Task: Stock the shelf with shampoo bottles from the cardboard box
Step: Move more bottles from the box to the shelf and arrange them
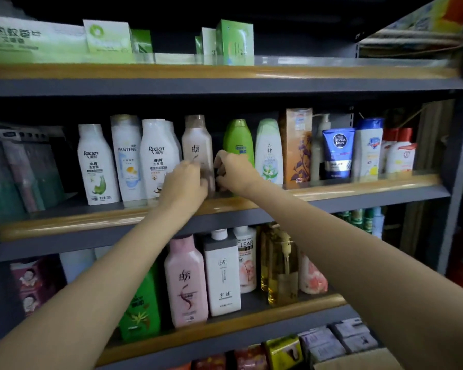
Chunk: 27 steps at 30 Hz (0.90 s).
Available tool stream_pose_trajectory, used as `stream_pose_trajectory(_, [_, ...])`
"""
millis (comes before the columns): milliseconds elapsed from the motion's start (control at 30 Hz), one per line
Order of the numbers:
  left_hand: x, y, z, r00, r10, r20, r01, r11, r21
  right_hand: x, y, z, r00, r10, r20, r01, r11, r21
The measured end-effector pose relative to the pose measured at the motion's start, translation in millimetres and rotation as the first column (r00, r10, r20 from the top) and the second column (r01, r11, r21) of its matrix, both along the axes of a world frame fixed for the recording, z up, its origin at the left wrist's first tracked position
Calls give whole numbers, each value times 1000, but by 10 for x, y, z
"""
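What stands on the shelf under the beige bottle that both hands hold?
Below the beige bottle stands a pink bottle beside a white bottle; left hand and right hand cover its base.

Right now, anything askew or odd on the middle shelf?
Nothing spilled or toppled; the bottles stand upright. Only the pink bottle is unsettled, with the left hand and right hand on its lower part.

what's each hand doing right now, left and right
Left hand: grips the beige shampoo bottle on the middle shelf.
Right hand: fingers curled at the same bottle's right side; grip cannot be told.
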<state>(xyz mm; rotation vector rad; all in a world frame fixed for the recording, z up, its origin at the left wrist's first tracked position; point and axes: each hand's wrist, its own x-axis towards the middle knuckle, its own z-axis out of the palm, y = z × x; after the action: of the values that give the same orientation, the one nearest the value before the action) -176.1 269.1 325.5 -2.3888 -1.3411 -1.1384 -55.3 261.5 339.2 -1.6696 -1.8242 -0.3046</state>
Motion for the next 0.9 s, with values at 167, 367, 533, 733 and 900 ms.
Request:
stream_pose_trajectory(167, [387, -385, -178, 949, -296, 104, 258, 924, 281, 355, -504, -50, 987, 31, 155, -72, 961, 265])
stream_pose_trajectory(367, [1477, -947, -1247, 819, -571, -59, 565, 820, -91, 1582, -1440, -1148, 993, -118, 20, 116, 991, 61])
stream_pose_trajectory(533, [2301, -1372, -2463, 567, -754, -333, 531, 643, -552, 2545, -2165, -2400, 916, -385, 110, 364, 689, -627])
stream_pose_trajectory(733, [2776, -1601, -3335, 497, -836, -233, 417, 465, -781, 3132, -2595, -3606, 762, -648, -8, 248, 302, -920])
stream_pose_trajectory(900, [2924, -1515, -3736, 542, -813, -211, 326, 435, -839, 3594, -2625, -4240, 681, -730, 65, 299, 196, -934])
